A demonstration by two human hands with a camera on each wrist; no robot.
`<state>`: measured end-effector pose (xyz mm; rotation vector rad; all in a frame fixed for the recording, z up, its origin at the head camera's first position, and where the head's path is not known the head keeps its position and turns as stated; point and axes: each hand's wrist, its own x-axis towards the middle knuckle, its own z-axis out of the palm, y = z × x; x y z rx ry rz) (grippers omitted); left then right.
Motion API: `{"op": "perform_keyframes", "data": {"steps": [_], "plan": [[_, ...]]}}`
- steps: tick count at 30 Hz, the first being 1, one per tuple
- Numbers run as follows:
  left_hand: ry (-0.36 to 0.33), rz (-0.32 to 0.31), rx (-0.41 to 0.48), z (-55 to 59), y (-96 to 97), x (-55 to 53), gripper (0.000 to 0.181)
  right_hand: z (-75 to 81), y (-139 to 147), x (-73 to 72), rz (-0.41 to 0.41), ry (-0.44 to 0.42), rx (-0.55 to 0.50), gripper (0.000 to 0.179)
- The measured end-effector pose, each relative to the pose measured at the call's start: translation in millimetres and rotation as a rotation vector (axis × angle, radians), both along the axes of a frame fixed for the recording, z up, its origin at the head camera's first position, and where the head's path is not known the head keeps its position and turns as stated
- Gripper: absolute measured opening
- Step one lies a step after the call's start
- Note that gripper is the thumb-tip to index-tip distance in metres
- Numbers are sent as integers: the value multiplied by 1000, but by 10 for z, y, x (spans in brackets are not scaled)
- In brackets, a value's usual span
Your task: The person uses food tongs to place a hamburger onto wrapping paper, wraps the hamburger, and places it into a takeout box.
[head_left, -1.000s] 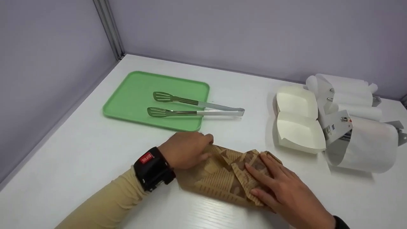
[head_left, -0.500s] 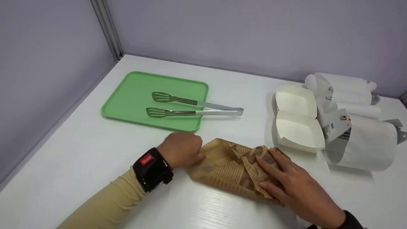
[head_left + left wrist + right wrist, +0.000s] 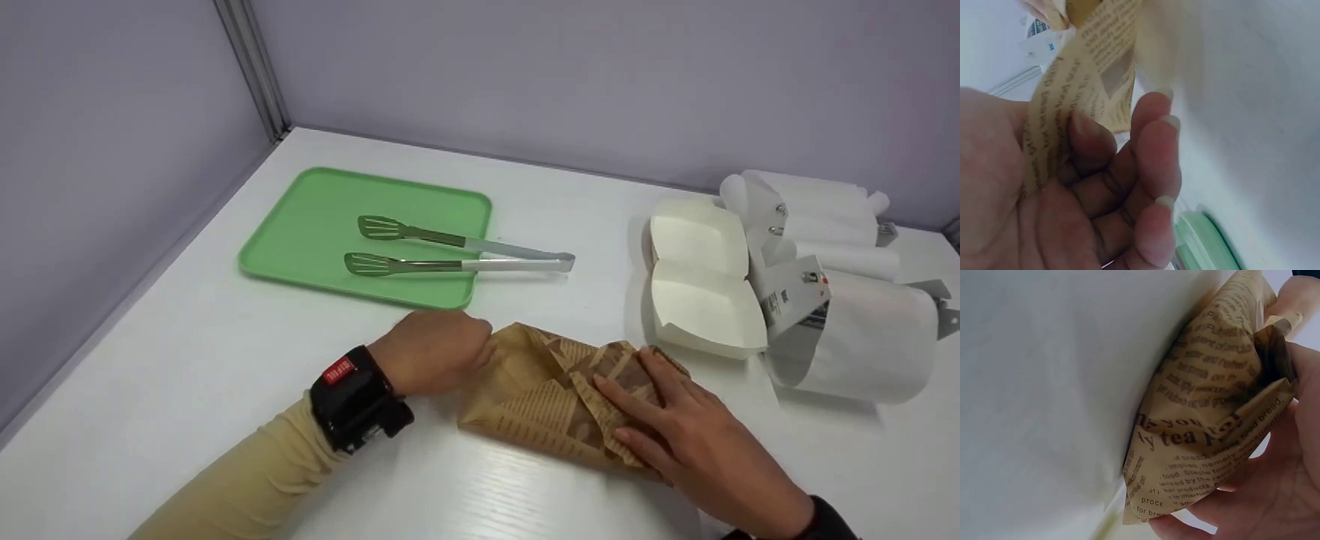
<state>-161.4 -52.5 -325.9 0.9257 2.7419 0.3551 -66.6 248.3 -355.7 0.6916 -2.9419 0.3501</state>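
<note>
On the white table a sheet of brown printed food wrapping paper [image 3: 536, 409] lies folded into a packet between my hands. What is inside is hidden. My left hand [image 3: 439, 352] holds the packet's left end; in the left wrist view the thumb and curled fingers pinch a strip of the wrapping paper [image 3: 1095, 73]. My right hand [image 3: 697, 442] lies over the right end with fingers extended, pressing the folded flap down. Seen from the right wrist, the wrapping paper [image 3: 1202, 399] bulges under the palm, with creases near the thumb side.
Behind my left hand sits a green tray [image 3: 315, 214], with metal tongs [image 3: 517, 262] lying across its right edge. An open white clamshell box [image 3: 705, 307] stands at the right. Beside it are several white paper rolls on holders [image 3: 870, 337]. A wall runs along the back.
The packet and my right hand have shifted slightly right and away from me. The left end of the paper is drawn in more narrowly, with my left hand still near it.
</note>
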Motion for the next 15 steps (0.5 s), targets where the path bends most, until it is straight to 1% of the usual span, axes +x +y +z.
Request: {"op": "perform_keyframes", "data": {"steps": [2, 6, 12, 15], "plan": [[-12, -7, 27, 10, 4, 4, 41, -11, -7, 2, 9, 18, 17, 58], [-63, -7, 92, 31, 15, 18, 47, -31, -11, 5, 3, 16, 33, 58], [-185, 25, 219, 84, 35, 37, 46, -51, -31, 8, -8, 10, 49, 56], [-227, 14, 298, 106, 38, 33, 45, -53, -41, 10, -7, 13, 49, 55]]}}
